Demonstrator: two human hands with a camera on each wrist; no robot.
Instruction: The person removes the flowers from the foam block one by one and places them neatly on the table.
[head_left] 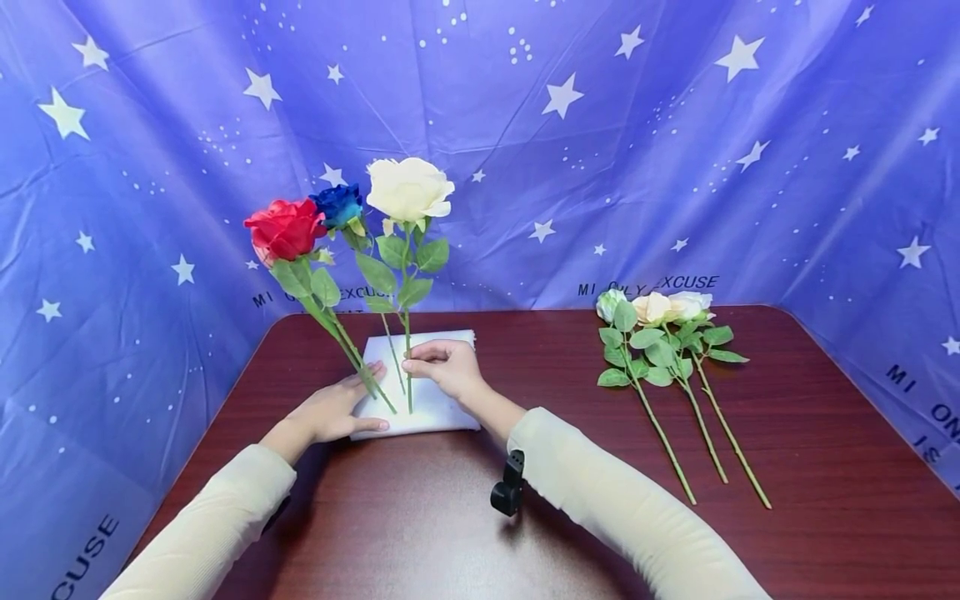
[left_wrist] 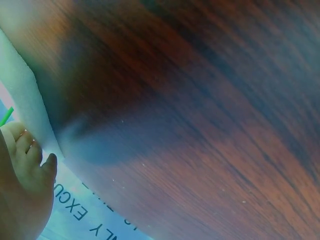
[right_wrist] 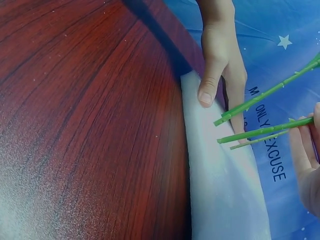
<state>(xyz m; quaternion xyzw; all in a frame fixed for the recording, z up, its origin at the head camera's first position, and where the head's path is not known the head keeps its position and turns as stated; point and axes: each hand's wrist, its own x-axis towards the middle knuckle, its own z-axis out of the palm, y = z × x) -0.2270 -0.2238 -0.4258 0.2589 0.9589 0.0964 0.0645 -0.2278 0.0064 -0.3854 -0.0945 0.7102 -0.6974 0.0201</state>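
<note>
White foam block (head_left: 446, 414) is lying on the brown table (head_left: 570, 358), and I am working over it with both hands. My right hand (head_left: 452, 368) is pinching the green stem (head_left: 407, 325) of the white flower (head_left: 410, 190) between thumb and fingers, low down, while the bloom is standing nearly upright above. My left hand (head_left: 330, 412) is gripping nothing: its fingers and thumb are spreading apart and pressing on the left part of the block, apparently to steady it.

The stem's tip is meeting the top of the foam — how deep it is going, I cannot tell. Near it, the red flower (head_left: 285, 229) is leaning well to the left, and the blue flower (head_left: 339, 204) is standing behind, tilting left, with its thin stem coming down on the foam too. Three loose flowers (head_left: 654, 309) are lying side by side on the table, well off to my right.

As I judge it, I am in the middle of planting the white flower, with three more waiting. What the next move seems to be calling for is a straight downward push close to the tip — pressing too hard from higher up could be bending the stem — and then a gentle letting go once it is standing alone.
</note>
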